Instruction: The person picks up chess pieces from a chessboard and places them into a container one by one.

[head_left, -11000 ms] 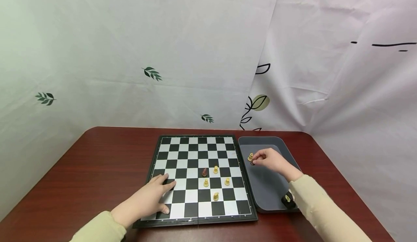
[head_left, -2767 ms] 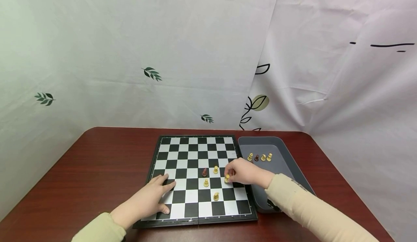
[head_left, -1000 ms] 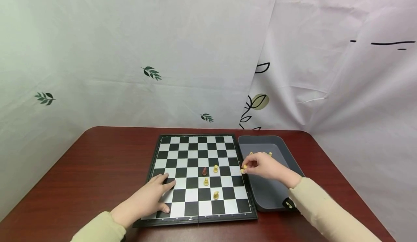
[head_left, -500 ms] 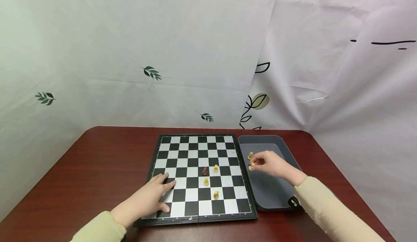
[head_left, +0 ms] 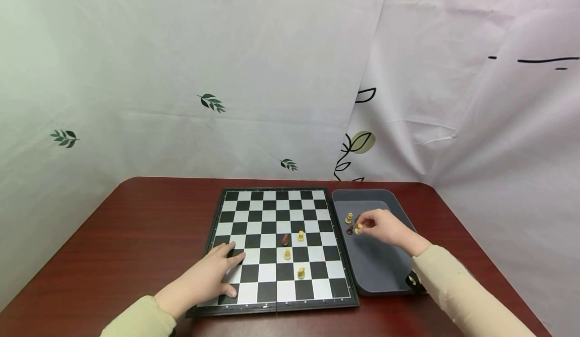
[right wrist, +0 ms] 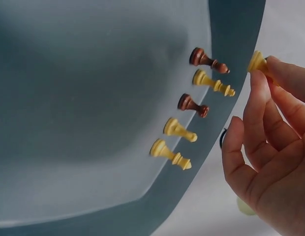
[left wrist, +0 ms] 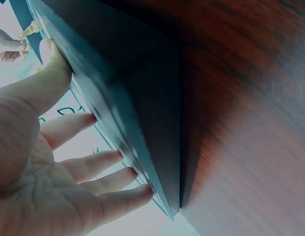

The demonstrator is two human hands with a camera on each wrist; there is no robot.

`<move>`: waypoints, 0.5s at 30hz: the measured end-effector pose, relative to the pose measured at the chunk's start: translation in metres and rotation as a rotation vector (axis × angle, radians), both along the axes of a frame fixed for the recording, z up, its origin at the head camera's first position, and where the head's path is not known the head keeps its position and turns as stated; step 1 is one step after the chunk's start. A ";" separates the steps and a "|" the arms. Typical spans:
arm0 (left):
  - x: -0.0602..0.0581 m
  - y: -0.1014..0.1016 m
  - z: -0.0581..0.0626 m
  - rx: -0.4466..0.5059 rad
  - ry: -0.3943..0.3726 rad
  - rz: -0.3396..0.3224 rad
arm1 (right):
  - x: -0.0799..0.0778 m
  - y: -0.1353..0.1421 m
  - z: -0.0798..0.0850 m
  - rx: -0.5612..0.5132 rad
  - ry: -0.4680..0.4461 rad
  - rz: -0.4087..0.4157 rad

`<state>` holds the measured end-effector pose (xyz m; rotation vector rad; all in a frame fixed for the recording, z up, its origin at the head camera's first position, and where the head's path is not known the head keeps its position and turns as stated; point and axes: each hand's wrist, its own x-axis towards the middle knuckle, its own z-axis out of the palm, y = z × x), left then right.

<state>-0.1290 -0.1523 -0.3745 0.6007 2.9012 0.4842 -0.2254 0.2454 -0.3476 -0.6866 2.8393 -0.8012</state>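
My right hand [head_left: 385, 226] pinches a yellow chess piece [head_left: 358, 228] between thumb and fingers, over the left part of the grey tray [head_left: 376, 276]. In the right wrist view, the held piece shows its round base outward. Standing in the tray are brown chess pieces [right wrist: 201, 60] and yellow ones [right wrist: 171, 154], several in all. My left hand [head_left: 210, 274] rests with spread fingers on the near left corner of the black-and-white chessboard [head_left: 246, 293]. On the board's right half stand a brown piece [head_left: 285, 240] and three yellow pieces [head_left: 287, 254].
The tray sits against the board's right edge on a dark red-brown table [head_left: 136, 226]. A pale patterned cloth [head_left: 272, 75] hangs behind the table and along its right side. The board's raised black edge [left wrist: 142, 113] fills much of the left wrist view.
My right hand has picked the yellow piece off the board's right side and carried it right, over the tray. More pieces stand in the tray than 11 seconds ago. The left hand stays put.
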 end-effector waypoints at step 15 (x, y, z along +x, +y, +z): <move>0.001 0.000 0.000 0.011 0.008 -0.002 | -0.013 0.012 -0.007 0.060 0.037 -0.052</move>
